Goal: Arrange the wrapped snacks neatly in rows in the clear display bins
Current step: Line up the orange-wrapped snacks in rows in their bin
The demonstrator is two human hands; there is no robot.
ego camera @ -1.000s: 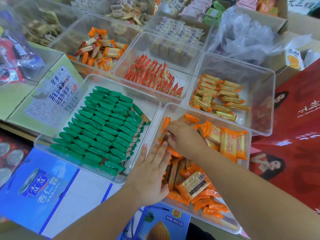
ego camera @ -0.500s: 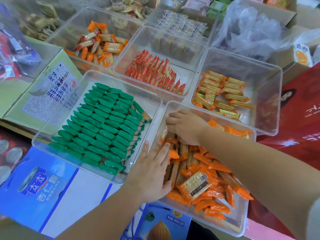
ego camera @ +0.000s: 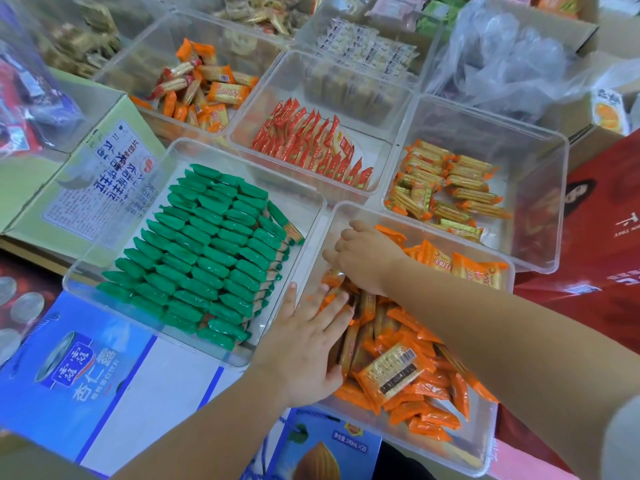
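Note:
A clear bin (ego camera: 481, 452) at the front right holds a loose heap of orange-wrapped snacks (ego camera: 408, 379). My left hand (ego camera: 304, 344) lies flat with straight fingers on the snacks standing along the bin's left wall. Just beyond it, my right hand (ego camera: 363, 258) reaches into the bin's far left corner with fingers curled down onto an orange snack (ego camera: 332, 277); the fingertips are hidden. A second clear bin (ego camera: 194, 147) to the left holds green-wrapped snacks (ego camera: 207, 251) in tidy rows.
Behind stand clear bins of red-wrapped snacks (ego camera: 311, 147), yellow-orange bars (ego camera: 446, 188) and mixed orange packs (ego camera: 204, 88). A crumpled plastic bag (ego camera: 512, 53) lies at the back right, a red box (ego camera: 602, 244) at the right, and blue cartons (ego camera: 79, 368) under the front bins.
My right hand has slid toward the bin's far left corner with a snack. My left hand stays flat against the row. The camera has drifted slightly.

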